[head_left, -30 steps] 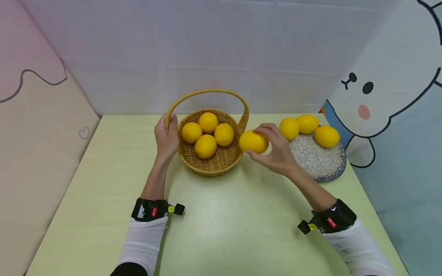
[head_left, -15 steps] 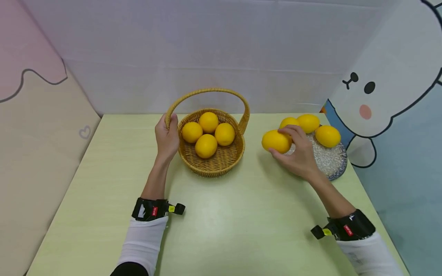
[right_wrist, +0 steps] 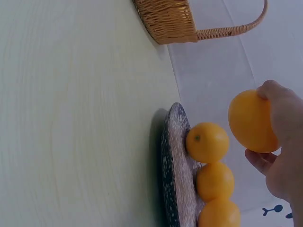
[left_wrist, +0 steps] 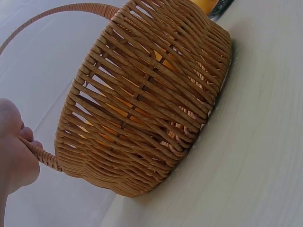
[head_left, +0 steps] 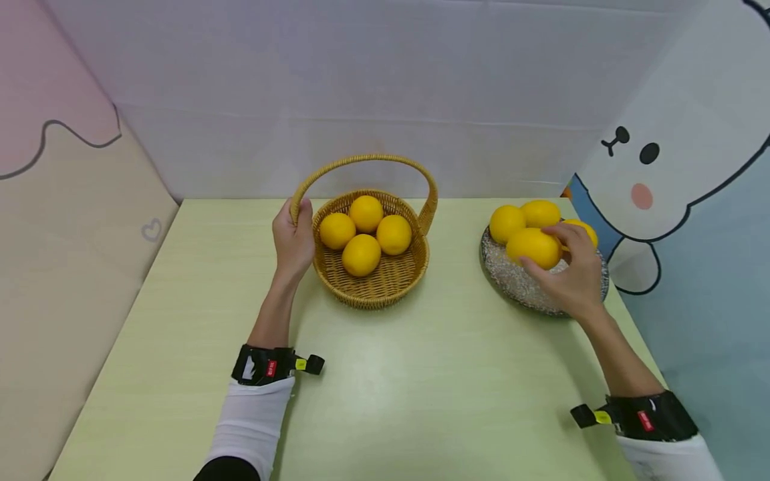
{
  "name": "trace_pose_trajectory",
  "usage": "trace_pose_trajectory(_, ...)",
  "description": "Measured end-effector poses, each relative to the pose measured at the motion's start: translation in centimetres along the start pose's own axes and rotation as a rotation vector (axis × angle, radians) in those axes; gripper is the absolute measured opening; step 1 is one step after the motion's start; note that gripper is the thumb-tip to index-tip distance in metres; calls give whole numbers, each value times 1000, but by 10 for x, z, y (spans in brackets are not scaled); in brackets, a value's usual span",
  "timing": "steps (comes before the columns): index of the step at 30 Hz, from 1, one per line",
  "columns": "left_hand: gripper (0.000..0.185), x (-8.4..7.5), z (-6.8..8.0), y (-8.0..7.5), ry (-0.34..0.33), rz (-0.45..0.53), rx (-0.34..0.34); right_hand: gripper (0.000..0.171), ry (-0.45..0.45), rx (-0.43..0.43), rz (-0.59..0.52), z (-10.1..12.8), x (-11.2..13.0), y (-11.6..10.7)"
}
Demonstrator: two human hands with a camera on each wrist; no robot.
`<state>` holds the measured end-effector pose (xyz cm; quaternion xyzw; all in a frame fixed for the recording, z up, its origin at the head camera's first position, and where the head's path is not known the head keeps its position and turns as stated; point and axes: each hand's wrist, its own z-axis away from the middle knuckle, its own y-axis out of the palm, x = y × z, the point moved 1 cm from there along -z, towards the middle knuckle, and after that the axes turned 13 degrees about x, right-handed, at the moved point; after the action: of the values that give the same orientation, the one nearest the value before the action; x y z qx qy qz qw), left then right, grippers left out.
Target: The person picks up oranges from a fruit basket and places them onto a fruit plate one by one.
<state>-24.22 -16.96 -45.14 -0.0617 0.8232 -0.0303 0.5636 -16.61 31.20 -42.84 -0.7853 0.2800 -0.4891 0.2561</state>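
My left hand point(head_left: 293, 244) grips one end of the handle of a woven wicker basket point(head_left: 373, 288), which stands on the table with several oranges point(head_left: 361, 255) inside. In the left wrist view the basket's side wall point(left_wrist: 142, 90) fills the middle. My right hand point(head_left: 574, 277) pinches an orange point(head_left: 532, 248) between thumb and fingers, above a speckled grey plate point(head_left: 511, 280). Three other oranges point(head_left: 507, 223) lie on the plate's far side, one partly hidden by the hand. In the right wrist view the held orange point(right_wrist: 251, 120) is apart from those on the plate point(right_wrist: 171, 165).
The pale table point(head_left: 385, 387) stretches between basket and plate and toward the person. A white wall point(head_left: 361, 87) rises behind its far edge. At the right, close by the plate, stands a panel with a cartoon animal point(head_left: 674, 200).
My right hand has carried its orange rightward from beside the basket to above the plate. My left hand and the basket have stayed in place.
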Motion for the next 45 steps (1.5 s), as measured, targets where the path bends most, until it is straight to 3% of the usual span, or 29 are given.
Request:
trace_pose_trajectory(9,42,0,1,0,5,1,4,61,162,-78,-32,15,-25,-27)
trace_pose_trajectory(22,42,1,1,0,-3,1,4,59,321,-80,67,35,-54,-50)
trace_pose_trajectory(45,42,1,0,0,-3,-1,0,58,411,-20,158,48,-85,-50)
